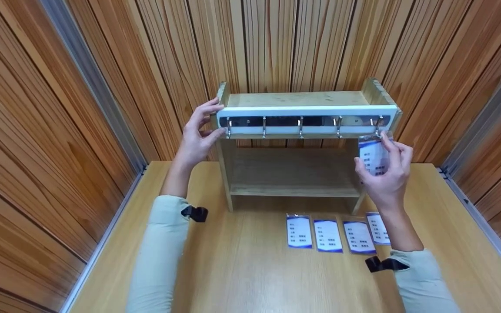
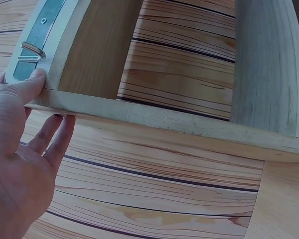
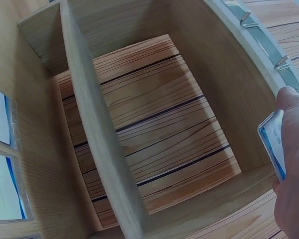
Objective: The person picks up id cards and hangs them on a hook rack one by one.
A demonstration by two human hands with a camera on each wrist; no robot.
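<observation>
A white hook rail (image 1: 282,122) with several metal hooks runs along the top front of a small wooden shelf (image 1: 294,191). At the rail's left end my left hand (image 1: 197,134) grips rail and shelf side, its thumb on the front near the first hook (image 2: 32,50) and fingers behind. My right hand (image 1: 387,174) pinches a badge card (image 1: 370,152) in a clear sleeve, white and blue with printed lines. The card's top edge is right at the rightmost hook (image 1: 379,124). In the right wrist view, the hand covers most of this card (image 3: 273,142).
Several similar badge cards (image 1: 299,232) lie in a row on the wooden table (image 1: 242,278), before the shelf's right half. The rightmost card (image 1: 376,226) is partly behind my right forearm. Wood-panelled walls (image 1: 268,43) enclose the table at the back and sides.
</observation>
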